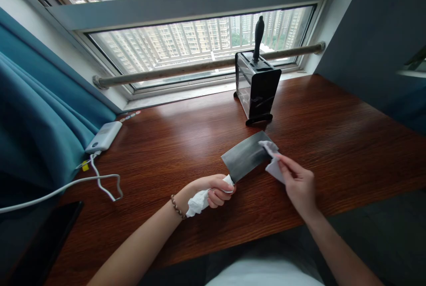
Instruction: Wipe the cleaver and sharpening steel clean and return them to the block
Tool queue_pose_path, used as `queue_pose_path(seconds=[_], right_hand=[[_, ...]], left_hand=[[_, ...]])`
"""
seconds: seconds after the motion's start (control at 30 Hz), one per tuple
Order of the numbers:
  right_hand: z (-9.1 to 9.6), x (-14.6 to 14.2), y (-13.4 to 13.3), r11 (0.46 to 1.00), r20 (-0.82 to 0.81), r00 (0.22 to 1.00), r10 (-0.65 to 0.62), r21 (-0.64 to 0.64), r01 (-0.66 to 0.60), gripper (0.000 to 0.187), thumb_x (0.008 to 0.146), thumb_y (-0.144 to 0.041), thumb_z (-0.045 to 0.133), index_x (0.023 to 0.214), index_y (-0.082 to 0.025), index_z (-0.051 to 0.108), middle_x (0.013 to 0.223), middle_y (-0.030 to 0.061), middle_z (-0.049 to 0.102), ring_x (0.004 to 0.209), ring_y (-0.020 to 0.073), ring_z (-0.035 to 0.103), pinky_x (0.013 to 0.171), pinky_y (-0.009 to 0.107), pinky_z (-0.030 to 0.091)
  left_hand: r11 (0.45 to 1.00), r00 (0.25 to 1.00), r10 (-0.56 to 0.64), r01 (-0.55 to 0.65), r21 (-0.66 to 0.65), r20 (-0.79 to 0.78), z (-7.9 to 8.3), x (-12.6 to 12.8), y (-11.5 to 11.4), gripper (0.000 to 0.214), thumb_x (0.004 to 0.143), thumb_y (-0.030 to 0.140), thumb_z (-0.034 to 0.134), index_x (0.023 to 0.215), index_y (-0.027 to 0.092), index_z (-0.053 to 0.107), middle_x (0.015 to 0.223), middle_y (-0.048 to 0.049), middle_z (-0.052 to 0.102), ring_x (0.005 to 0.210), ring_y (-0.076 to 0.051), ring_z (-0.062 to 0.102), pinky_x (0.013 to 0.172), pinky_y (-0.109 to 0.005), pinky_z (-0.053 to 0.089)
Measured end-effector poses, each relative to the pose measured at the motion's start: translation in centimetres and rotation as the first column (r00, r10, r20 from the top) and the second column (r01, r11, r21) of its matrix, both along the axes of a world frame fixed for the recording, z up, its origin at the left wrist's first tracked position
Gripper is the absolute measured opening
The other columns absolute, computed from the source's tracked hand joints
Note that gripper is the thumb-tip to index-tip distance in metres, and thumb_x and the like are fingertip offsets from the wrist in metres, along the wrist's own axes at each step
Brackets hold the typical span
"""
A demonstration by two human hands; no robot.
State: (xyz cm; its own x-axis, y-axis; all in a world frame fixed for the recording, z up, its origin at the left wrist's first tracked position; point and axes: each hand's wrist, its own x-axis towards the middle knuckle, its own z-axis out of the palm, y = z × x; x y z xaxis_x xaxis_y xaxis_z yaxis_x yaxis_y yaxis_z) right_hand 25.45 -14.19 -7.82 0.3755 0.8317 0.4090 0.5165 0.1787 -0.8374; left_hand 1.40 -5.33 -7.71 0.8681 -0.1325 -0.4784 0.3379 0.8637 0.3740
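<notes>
My left hand (213, 190) is closed round the handle of a cleaver (244, 155), the handle wrapped in white tissue. The wide grey blade points up and to the right, just above the wooden desk (186, 139). My right hand (297, 184) pinches a small pale cloth (273, 159) and holds it folded over the far end of the blade. A bead bracelet sits on my left wrist.
A black knife block (257, 84) with one dark-handled knife in it stands at the back by the window. A white power bank (104, 136) with a white cable lies at the left, beside blue curtains. A dark phone (43, 244) lies at the lower left.
</notes>
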Motion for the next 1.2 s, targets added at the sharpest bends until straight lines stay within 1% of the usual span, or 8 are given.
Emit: queue_pose_path(seconds=[0.1, 0.17, 0.27, 0.4, 0.67, 0.83, 1.03, 1.2], right_hand=[[0.0, -4.1, 0.3, 0.908, 0.272, 0.875, 0.4, 0.012, -0.419, 0.031, 0.085, -0.01, 0.043, 0.107, -0.02, 0.062, 0.104, 0.0041, 0.065, 0.103, 0.0188, 0.057, 0.091, 0.032, 0.045], [-0.4, -5.8, 0.4, 0.853, 0.386, 0.784, 0.486, -0.016, -0.521, 0.034, 0.085, -0.007, 0.04, 0.111, -0.016, 0.059, 0.108, 0.0056, 0.063, 0.111, 0.02, 0.051, 0.095, 0.034, 0.042], [-0.9, -6.4, 0.2, 0.838, 0.414, 0.749, 0.517, -0.064, -0.543, 0.036, 0.086, -0.008, 0.037, 0.116, -0.015, 0.056, 0.112, 0.0056, 0.061, 0.116, 0.0203, 0.047, 0.097, 0.035, 0.04], [-1.0, -5.3, 0.0, 0.81, 0.386, 0.731, 0.562, -0.078, -0.581, 0.039, 0.085, -0.008, 0.038, 0.117, -0.021, 0.055, 0.112, 0.0029, 0.061, 0.115, 0.0191, 0.048, 0.095, 0.036, 0.042], [-0.8, -3.7, -0.1, 0.744, 0.274, 0.694, 0.665, -0.164, -0.648, 0.036, 0.085, -0.009, 0.041, 0.115, -0.021, 0.057, 0.114, 0.0026, 0.06, 0.115, 0.0172, 0.048, 0.096, 0.032, 0.041], [-1.3, -1.7, -0.2, 0.795, 0.276, 0.746, 0.606, -0.231, -0.561, 0.038, 0.088, -0.011, 0.036, 0.122, -0.022, 0.051, 0.121, 0.0014, 0.055, 0.122, 0.0176, 0.04, 0.1, 0.035, 0.038], [-3.3, 3.5, 0.4, 0.948, 0.475, 0.831, 0.289, -0.265, -0.178, 0.038, 0.088, -0.021, 0.039, 0.125, -0.02, 0.048, 0.124, 0.0038, 0.052, 0.121, 0.0228, 0.041, 0.1, 0.042, 0.036], [-3.8, 5.9, 0.5, 0.968, 0.541, 0.819, 0.19, -0.243, -0.064, 0.035, 0.087, -0.02, 0.038, 0.117, -0.019, 0.055, 0.119, 0.0038, 0.056, 0.119, 0.0234, 0.044, 0.099, 0.043, 0.038]], left_hand=[[1.0, 0.999, -0.024, 0.023, -0.022, -0.041, -0.3, -0.1, 0.1, 0.02, 0.08, 0.02, 0.052, 0.068, 0.017, 0.037, 0.047, 0.0079, 0.023, 0.036, -0.002, 0.008, 0.033, -0.014, 0.01], [0.998, 0.996, -0.04, 0.036, -0.045, -0.077, -0.6, -0.2, 0.3, 0.024, 0.08, 0.022, 0.053, 0.066, 0.017, 0.034, 0.048, 0.0078, 0.023, 0.037, -0.002, 0.007, 0.033, -0.014, 0.009], [0.998, 0.994, -0.046, 0.042, -0.044, -0.095, -0.7, -0.3, 0.3, 0.027, 0.079, 0.023, 0.054, 0.064, 0.017, 0.032, 0.049, 0.0076, 0.022, 0.037, -0.002, 0.008, 0.034, -0.014, 0.009], [0.998, 0.993, -0.058, 0.058, -0.01, -0.106, -0.2, -0.2, 0.2, 0.021, 0.077, 0.018, 0.054, 0.067, 0.017, 0.035, 0.051, 0.0073, 0.025, 0.036, -0.002, 0.013, 0.035, -0.013, 0.012], [0.993, 0.991, -0.084, 0.092, 0.072, -0.107, 0.3, 0.2, -0.1, 0.018, 0.074, 0.018, 0.054, 0.067, 0.017, 0.037, 0.049, 0.0076, 0.025, 0.035, -0.002, 0.015, 0.033, -0.013, 0.012], [0.99, 0.996, -0.027, 0.039, 0.138, -0.088, 0.6, 0.3, -0.3, 0.022, 0.072, 0.018, 0.055, 0.064, 0.017, 0.035, 0.049, 0.0072, 0.027, 0.035, -0.001, 0.014, 0.033, -0.013, 0.012], [0.988, 0.996, -0.005, 0.019, 0.154, -0.094, 0.7, 0.3, -0.4, 0.027, 0.071, 0.019, 0.057, 0.06, 0.016, 0.033, 0.051, 0.0068, 0.028, 0.036, -0.001, 0.016, 0.033, -0.014, 0.013], [0.985, 0.995, -0.031, 0.046, 0.163, -0.095, 0.8, 0.2, -0.4, 0.025, 0.073, 0.019, 0.056, 0.061, 0.016, 0.034, 0.05, 0.0067, 0.027, 0.036, -0.001, 0.015, 0.033, -0.014, 0.013]])
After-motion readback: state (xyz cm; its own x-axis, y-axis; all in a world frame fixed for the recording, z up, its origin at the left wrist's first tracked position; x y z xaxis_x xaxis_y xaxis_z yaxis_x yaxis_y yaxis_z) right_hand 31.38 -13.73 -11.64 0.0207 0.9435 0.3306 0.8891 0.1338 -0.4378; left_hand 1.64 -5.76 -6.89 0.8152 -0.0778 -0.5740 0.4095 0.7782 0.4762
